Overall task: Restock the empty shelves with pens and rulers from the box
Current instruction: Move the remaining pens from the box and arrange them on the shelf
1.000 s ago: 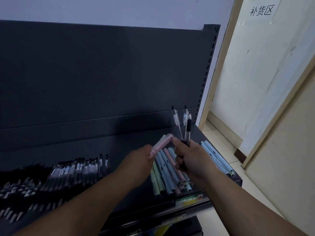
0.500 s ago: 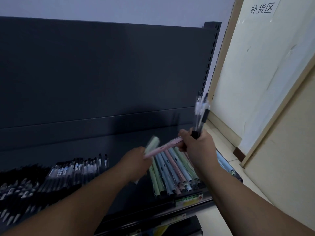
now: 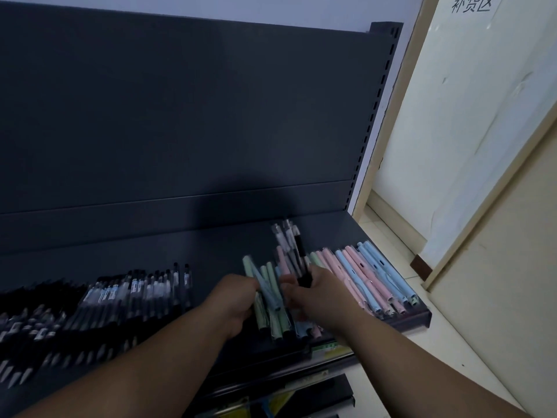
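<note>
On the dark shelf (image 3: 211, 267), a row of black-and-clear pens (image 3: 135, 292) is laid out well to the left of the left hand's fingers, barrels running front to back. The left hand (image 3: 238, 300) is seen with its fingers curled round what appear to be one or two pastel pens (image 3: 256, 276), though blur leaves the count uncertain. These are held tilted, far ends pointing away and slightly left, across the pile beneath.

Just right of those fingers, between the two hands, a pile of green and blue pens (image 3: 275, 315) is spread on the shelf, long axes again front to back. The right hand (image 3: 322, 294) is closed round a bundle of clear pens (image 3: 289, 245), which is held nearly upright above its fingers. Further right of them, a tidy row of pink and blue pens (image 3: 370, 276) is lined up to the shelf's end.

Placing is judged to be the step in hand. The tilted pens would need to be turned parallel with the pile and set down beside it, a job for which the left hand is the nearer. A sign (image 3: 471, 4) on the pale door (image 3: 452, 116) is glimpsed at far right.
</note>
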Demonstrator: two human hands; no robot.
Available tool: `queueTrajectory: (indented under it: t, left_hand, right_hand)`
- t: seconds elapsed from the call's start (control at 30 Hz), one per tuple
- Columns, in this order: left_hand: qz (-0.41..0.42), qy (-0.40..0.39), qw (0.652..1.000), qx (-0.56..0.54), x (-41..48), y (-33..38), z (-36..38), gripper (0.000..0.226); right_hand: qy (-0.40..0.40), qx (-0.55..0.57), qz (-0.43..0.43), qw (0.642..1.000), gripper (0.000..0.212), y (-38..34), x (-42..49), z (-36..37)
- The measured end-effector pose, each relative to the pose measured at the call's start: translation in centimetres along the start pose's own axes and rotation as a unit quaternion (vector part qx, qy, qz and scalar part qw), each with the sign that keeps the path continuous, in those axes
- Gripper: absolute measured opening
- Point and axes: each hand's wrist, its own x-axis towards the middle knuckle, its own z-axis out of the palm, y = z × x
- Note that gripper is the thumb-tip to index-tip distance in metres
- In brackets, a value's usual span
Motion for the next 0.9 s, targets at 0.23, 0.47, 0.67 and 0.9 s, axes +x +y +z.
queueTrajectory:
  t: [0.23, 0.47, 0.67, 0.9]
  left_hand:
    - [0.079, 0.024, 0.99, 0.115, 0.5, -0.8, -0.6, 0.015]
    - [0.18, 0.028, 0.961, 0.208, 1.7, -0.5, -1.9, 0.054]
    - [0.229, -0.042, 0.871, 0.433, 4.1, 0.0, -2.1, 0.08]
    - [0.322, -0.033, 0.836, 0.444, 3.5, -1.4, -1.2, 0.066]
  right_hand:
    - [-0.031, -0.102, 0.004, 0.994, 0.019, -1.2, 0.2, -0.7]
    - [-0.084, -0.056, 0.039, 0.994, 0.013, -1.2, 0.1, -0.2]
    - [-0.104, -0.072, 0.088, 0.988, 0.009, -2.5, 0.2, -1.2]
    - [-0.127, -0.138, 0.105, 0.977, 0.012, -3.1, 0.5, -2.2]
